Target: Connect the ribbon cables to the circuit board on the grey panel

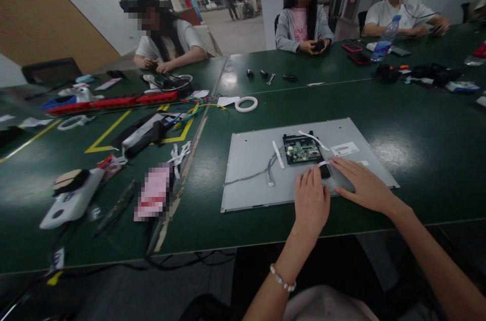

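A flat grey metal panel (254,159) lies on the table in front of me. On it sits a green circuit board (301,153) in a black frame. My left hand (313,199) rests at the frame's lower edge, fingers straight and close together, fingertips by a short white tape strip (323,163). My right hand (359,184) lies flat on the panel to the right, thumb apart from the fingers, its fingertips near the strip's other end. Other white strips (278,154) are stuck on the panel. A grey cable (250,177) with a white connector runs leftward from the board.
Beyond the panel lie a tape roll (246,104), a small wrench (271,79) and a water bottle (386,40). To the left are a pink pouch (154,193), a white device (72,202) and a red strip (114,102). Several people sit across the table.
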`<state>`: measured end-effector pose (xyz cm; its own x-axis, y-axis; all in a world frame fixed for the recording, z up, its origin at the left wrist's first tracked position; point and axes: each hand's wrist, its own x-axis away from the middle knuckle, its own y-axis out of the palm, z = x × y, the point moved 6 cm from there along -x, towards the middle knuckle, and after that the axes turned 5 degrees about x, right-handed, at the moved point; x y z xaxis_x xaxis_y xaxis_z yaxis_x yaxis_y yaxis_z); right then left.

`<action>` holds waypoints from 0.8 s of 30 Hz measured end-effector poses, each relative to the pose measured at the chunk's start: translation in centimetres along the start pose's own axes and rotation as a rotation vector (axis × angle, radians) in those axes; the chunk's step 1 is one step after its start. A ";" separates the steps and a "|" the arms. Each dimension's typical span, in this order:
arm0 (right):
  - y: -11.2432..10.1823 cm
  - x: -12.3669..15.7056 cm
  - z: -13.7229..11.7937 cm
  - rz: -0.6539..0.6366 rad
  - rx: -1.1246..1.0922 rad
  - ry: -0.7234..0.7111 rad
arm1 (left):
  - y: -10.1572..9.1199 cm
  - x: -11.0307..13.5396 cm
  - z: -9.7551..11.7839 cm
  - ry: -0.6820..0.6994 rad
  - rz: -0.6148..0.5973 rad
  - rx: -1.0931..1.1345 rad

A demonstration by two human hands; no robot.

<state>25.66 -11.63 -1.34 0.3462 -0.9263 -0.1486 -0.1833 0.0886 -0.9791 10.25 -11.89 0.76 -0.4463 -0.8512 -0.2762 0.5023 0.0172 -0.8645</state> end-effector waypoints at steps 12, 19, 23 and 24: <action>-0.5 0.1 1.0 -0.088 -0.035 -0.087 | -0.9 0.1 -0.4 -0.059 0.026 0.086; 0.1 1.0 1.9 -0.047 0.021 -0.086 | -2.9 0.5 -0.9 -0.101 0.133 0.130; 0.1 2.9 3.1 -0.012 0.073 -0.037 | -3.9 1.1 -1.2 -0.090 0.172 0.175; 0.2 3.5 3.6 -0.005 0.084 -0.018 | -4.0 1.3 -1.3 -0.087 0.175 0.190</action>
<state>30.19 -13.53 -2.53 0.3636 -0.9202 -0.1451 -0.1037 0.1148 -0.9880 6.72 -12.42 3.34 -0.2789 -0.8860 -0.3704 0.6999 0.0766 -0.7102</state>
